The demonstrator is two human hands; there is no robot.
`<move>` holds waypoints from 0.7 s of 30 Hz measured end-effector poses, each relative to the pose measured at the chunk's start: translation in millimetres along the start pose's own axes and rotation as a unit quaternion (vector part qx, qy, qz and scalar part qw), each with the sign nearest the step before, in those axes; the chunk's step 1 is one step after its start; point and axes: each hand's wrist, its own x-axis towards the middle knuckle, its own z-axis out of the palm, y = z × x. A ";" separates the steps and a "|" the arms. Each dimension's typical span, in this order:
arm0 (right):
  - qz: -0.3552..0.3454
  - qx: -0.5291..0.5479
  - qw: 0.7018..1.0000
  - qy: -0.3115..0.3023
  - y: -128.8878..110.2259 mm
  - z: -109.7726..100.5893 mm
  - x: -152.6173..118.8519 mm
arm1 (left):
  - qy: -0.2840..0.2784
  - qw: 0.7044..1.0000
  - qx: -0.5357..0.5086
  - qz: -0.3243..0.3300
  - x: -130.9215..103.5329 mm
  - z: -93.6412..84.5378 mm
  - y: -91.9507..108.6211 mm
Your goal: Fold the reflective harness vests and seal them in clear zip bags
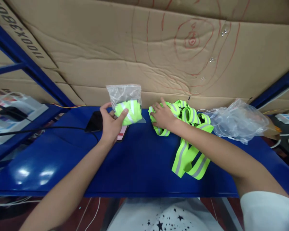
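Well back from table edge [146, 194], left hand [111, 125] tight on bagged strap [134, 113], right hand [164, 116] spread on strap pile [190, 115].

The left hand [111, 124] holds a clear bag [124, 93] with a bright green bundle [133, 113] inside. The right hand [165, 117] is on a pile of straps [189, 116] in 2 colors, green and gray. Crumpled clear plastic [242, 122] lies to the right on the blue table [144, 166]. Behind is brown cardboard [96, 41] with red rings [192, 41].
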 end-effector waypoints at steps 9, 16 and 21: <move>0.121 0.108 0.987 0.014 57.4 22.6 -81.3 | -0.160 0.931 0.304 0.123 -19.6 5.6 -17.5; 0.158 0.264 0.905 0.292 54.1 38.5 -146.5 | -0.257 0.836 0.410 0.259 -58.6 12.5 -7.7; 0.204 0.253 0.870 0.371 54.2 61.5 -178.2 | -0.326 0.777 0.332 0.424 -121.8 38.2 35.0</move>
